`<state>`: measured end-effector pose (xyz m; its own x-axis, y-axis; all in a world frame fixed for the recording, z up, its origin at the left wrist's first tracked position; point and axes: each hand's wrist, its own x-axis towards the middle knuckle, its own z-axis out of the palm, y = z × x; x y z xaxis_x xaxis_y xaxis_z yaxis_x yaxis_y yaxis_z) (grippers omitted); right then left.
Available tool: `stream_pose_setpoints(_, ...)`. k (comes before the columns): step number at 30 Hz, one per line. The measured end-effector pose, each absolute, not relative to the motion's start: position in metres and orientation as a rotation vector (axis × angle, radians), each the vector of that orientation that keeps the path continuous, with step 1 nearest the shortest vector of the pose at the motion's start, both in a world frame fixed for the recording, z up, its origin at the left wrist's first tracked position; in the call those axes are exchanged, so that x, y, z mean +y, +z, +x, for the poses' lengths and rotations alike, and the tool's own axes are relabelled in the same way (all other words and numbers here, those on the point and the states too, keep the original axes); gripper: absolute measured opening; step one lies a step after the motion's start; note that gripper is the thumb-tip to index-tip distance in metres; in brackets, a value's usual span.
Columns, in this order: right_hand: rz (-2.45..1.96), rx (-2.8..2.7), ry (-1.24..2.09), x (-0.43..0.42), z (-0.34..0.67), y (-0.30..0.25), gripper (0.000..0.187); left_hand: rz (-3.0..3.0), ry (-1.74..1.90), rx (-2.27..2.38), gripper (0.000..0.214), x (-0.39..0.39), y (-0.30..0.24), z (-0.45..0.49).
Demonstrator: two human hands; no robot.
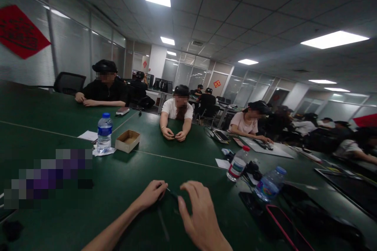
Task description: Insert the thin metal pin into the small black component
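Observation:
My left hand [153, 194] rests on the green table [118, 180] with its fingers curled, pinching one end of a thin dark strip or cable [172, 193]. My right hand [200, 213] hovers just to the right of it, fingers bent and a little apart, with the thumb and forefinger close to the strip's other end. Whether the right hand grips the strip is unclear. A faint dark line lies on the table below the hands.
A water bottle [104, 132] and an open cardboard box [127, 140] stand to the left; two more bottles [237, 163] [269, 184] and a red-edged phone [287, 229] lie to the right. Several people sit across the table, one working with small items.

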<state>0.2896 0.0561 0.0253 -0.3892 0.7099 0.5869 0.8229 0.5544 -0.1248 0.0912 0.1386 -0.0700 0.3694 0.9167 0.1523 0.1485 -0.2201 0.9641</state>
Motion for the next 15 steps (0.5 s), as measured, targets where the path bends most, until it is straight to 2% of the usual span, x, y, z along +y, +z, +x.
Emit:
stream_pose_setpoints(4, -1.455, -2.372, 0.135, 0.078, 0.287, -0.004, 0.045, 1.652, 0.959, 0.963, 0.053, 0.141, -0.070, 0.091)
stream_pose_setpoints(6, -1.384, -2.407, 0.237, 0.089, 0.290, -0.022, 0.033, 1.636, 0.969, 0.953, 0.052, 0.142, -0.069, 0.091)
stream_pose_setpoints(9, -1.366, -2.321, 0.283, 0.098, 0.298, -0.043, 0.030, 1.531, 1.010, 0.895, 0.047, 0.147, -0.073, 0.091)
stream_pose_setpoints(13, -1.391, -2.182, 0.302, 0.099, 0.304, -0.054, 0.034, 1.239, 1.065, 0.757, 0.023, 0.154, -0.085, 0.090)
stream_pose_setpoints(15, -1.385, -2.184, 0.305, 0.099, 0.303, -0.054, 0.036, 1.181, 1.085, 0.742, 0.027, 0.155, -0.087, 0.090)
